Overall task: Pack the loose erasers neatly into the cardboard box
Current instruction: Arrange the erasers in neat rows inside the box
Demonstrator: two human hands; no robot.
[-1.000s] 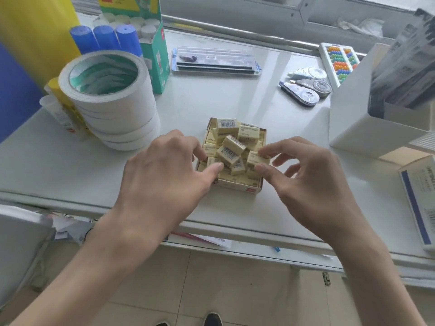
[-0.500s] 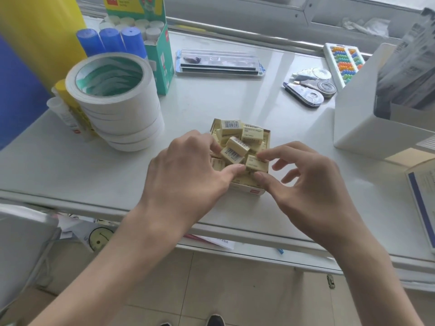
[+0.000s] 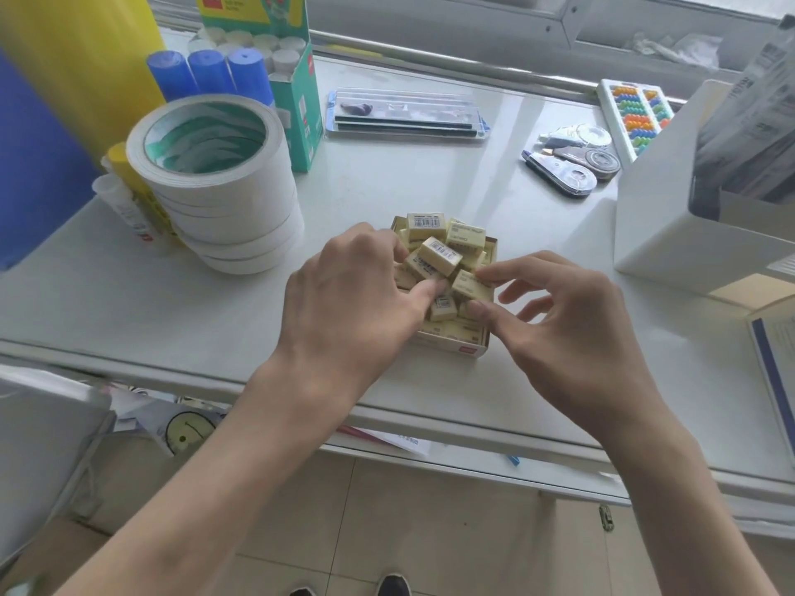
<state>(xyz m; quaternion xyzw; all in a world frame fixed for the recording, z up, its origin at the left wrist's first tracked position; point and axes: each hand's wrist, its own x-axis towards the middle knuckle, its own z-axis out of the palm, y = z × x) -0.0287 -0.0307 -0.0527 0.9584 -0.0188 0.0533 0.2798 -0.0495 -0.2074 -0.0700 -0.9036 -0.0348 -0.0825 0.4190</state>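
Here, eraser (image 3: 469, 286) lengthwise left-to-right, clamped within right hand (image 3: 572, 337) grip (left hand (image 3: 352, 311) grip: unclear).

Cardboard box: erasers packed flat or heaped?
Heaped. Erasers lie tilted and jumbled above the cardboard box rim; the near row looks flat. Right hand pinches one eraser over the pile.

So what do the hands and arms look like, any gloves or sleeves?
Two bare hands, no gloves. Neither the left hand nor the right hand shows a ring, and no watch or band sits at either wrist. The forearms are bare too: no sleeve comes into view.
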